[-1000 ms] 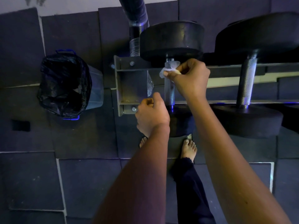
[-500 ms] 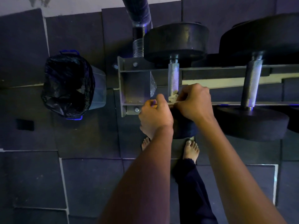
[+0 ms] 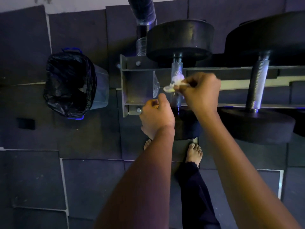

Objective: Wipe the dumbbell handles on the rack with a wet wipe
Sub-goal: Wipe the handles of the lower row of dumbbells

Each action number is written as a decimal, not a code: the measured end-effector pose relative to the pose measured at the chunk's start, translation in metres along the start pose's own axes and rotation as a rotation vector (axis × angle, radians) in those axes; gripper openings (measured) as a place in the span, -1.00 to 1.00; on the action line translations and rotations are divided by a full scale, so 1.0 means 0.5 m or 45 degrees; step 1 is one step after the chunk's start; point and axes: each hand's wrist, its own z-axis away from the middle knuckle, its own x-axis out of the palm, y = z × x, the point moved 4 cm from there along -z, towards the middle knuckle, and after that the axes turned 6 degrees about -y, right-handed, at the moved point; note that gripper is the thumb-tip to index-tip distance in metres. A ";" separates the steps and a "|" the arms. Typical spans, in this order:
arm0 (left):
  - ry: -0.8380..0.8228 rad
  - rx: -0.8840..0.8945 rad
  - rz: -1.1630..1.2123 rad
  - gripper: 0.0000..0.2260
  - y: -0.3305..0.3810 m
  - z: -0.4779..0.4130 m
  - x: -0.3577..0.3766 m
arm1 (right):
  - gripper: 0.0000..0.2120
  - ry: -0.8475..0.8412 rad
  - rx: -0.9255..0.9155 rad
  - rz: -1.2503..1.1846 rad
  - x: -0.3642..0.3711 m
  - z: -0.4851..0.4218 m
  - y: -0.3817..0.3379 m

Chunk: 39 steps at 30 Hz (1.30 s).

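The wet wipe (image 3: pixel 175 83) is a pale, crumpled wad lying against the middle of the knurled handle (image 3: pixel 177 67) of the leftmost dumbbell (image 3: pixel 179 37), and I take that handle as my marker. On my feed the wipe sits on the handle's left side, with a tail poking out further to the left. The right hand (image 3: pixel 202 94) reaches in from the handle's right. Its fingers (image 3: pixel 187 84) are bent and pinch the wipe between fingertips and thumb, so the wad is out at the tips, not buried in the palm. That hand hides part of the handle, so I cannot tell how far the wipe wraps round it.

The left hand (image 3: pixel 156 116) is just left of the handle and nearer to me. Its fingers are curled into a loose fist, and the thumb points up toward the wipe but stays apart from it. I see nothing in this hand, and I cannot tell whether it touches the rail below it.

The handle spans the two rails of the grey metal rack (image 3: pixel 132 87), with a black round weight at each end. Well to the handle's right, a second dumbbell (image 3: pixel 257 83) lies across the same rails. Left of the handle, past the rack's end, a bin (image 3: pixel 101 90) lined with a black bag stands on the floor (image 3: pixel 92 179). Nearer to me than the handle, bare feet (image 3: pixel 195 152) stand on dark floor tiles.
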 end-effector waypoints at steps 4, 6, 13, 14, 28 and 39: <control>0.010 0.024 0.026 -0.70 0.000 0.002 0.001 | -0.81 0.136 -0.006 -0.087 -0.010 -0.068 -0.033; 0.013 0.030 0.032 -0.70 -0.001 0.001 0.000 | -0.82 0.145 0.008 -0.066 -0.009 -0.069 -0.029; 0.022 0.009 0.052 -0.71 -0.001 0.000 -0.001 | -0.90 -0.037 0.006 0.171 0.028 0.032 0.030; 0.020 0.012 0.056 -0.71 -0.002 0.000 -0.001 | -0.93 -0.048 0.012 0.171 0.031 0.041 0.035; 0.022 0.032 0.011 -0.64 -0.004 -0.004 -0.002 | -0.80 -0.060 0.176 -0.065 0.019 0.056 0.038; -0.079 0.049 0.052 -0.57 -0.009 0.004 -0.007 | -0.71 -0.119 0.219 -0.149 0.013 0.064 0.034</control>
